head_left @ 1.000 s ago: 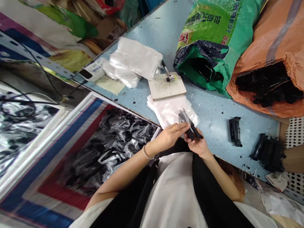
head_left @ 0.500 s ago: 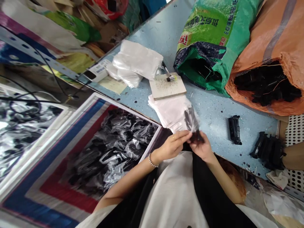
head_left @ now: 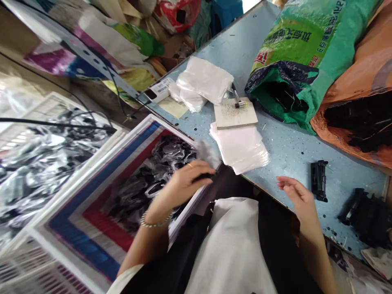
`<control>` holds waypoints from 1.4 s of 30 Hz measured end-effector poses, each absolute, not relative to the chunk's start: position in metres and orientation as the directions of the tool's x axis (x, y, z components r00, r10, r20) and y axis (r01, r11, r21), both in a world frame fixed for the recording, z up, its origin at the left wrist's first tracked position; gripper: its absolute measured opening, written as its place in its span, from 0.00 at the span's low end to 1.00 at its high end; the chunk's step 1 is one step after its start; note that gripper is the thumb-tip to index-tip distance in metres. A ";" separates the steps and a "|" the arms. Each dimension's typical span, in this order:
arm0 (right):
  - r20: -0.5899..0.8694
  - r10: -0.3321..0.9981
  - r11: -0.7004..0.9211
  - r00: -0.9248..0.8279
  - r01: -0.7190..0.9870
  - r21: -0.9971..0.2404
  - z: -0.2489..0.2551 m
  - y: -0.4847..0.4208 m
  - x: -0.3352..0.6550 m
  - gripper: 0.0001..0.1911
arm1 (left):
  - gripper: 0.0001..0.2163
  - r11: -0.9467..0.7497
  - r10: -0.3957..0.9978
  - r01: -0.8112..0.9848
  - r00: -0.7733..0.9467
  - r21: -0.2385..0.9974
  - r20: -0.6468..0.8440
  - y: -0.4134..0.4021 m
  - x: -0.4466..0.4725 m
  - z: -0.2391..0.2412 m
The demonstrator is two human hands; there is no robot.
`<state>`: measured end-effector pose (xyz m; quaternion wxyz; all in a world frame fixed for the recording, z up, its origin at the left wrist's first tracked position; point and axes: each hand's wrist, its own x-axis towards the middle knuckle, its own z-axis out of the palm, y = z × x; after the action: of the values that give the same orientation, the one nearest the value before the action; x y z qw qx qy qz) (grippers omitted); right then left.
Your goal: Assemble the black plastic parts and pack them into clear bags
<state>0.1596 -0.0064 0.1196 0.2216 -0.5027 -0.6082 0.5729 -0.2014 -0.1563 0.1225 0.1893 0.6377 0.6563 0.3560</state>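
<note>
1. The left hand (head_left: 183, 183) clasps a blurred bagged black part (head_left: 204, 177), lying left to right, over the right rim of the striped sack (head_left: 92, 212).
2. The right hand (head_left: 295, 195) is empty, fingers loosely spread, above the near edge of the table (head_left: 284, 151).
3. A loose black part (head_left: 318, 179) lies just right of it, long axis near to far.

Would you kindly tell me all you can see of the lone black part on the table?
The black part is a long, narrow piece, plastic by its look, with small lugs at both ends. It lies flat and alone on the blue speckled table. The right hand, open, is to its left, not touching it.
</note>
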 end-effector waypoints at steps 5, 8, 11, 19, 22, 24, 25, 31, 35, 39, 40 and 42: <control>-0.135 0.979 -0.054 -0.151 0.444 -0.894 0.091 0.020 0.190 0.18 | 0.19 0.367 0.878 0.802 -0.466 0.471 0.109 -0.150 -0.328 0.039; -0.078 0.986 0.027 -0.149 0.596 -0.803 0.087 0.033 0.208 0.20 | 0.20 0.410 0.830 0.795 -0.529 0.447 0.179 -0.127 -0.357 0.006; 0.018 0.999 0.051 -0.050 0.838 -0.544 0.091 0.052 0.231 0.25 | 0.14 0.382 0.771 0.786 -0.561 0.486 0.301 -0.110 -0.334 0.017; -0.109 0.963 0.223 -0.247 0.955 -0.193 0.080 0.098 0.224 0.27 | 0.09 -0.013 0.931 0.902 -0.147 0.432 0.334 -0.040 -0.149 0.053; -0.101 0.858 0.464 -0.504 0.844 -0.269 0.079 0.084 0.225 0.30 | 0.06 -0.025 0.971 0.894 -0.084 0.447 0.223 -0.019 -0.130 0.047; -0.062 0.823 0.507 -0.565 0.779 -0.369 0.079 0.074 0.232 0.26 | 0.07 0.040 0.980 0.829 -0.140 0.558 0.138 -0.010 -0.138 0.047; -0.037 0.823 0.502 -0.566 0.757 -0.420 0.078 0.069 0.234 0.23 | 0.08 0.085 0.982 0.777 -0.173 0.623 0.081 -0.006 -0.145 0.048; 0.077 0.965 0.261 -0.250 0.904 -0.338 0.066 0.053 0.212 0.38 | 0.11 0.288 0.945 0.478 -0.280 0.830 -0.167 0.013 -0.171 0.062; -0.033 0.992 0.108 -0.119 0.968 -0.228 0.065 0.060 0.205 0.38 | 0.04 0.275 0.925 0.501 -0.369 0.821 -0.085 0.015 -0.173 0.068; -0.131 0.988 0.034 -0.081 0.946 -0.322 0.071 0.072 0.221 0.30 | 0.08 0.157 0.988 0.595 -0.092 0.788 -0.128 0.010 -0.181 0.077; -0.155 0.984 0.021 -0.089 0.918 -0.396 0.071 0.073 0.224 0.29 | 0.09 0.131 0.989 0.606 -0.027 0.784 -0.144 0.010 -0.181 0.079; -0.185 0.978 -0.019 -0.101 0.832 -0.555 0.068 0.072 0.222 0.30 | 0.10 0.093 0.995 0.645 -0.032 0.758 -0.095 0.014 -0.175 0.078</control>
<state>0.2224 0.0724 0.0682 0.1310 -0.6574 -0.6881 0.2778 -0.1751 0.0139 0.0784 0.3228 0.6164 0.6652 0.2710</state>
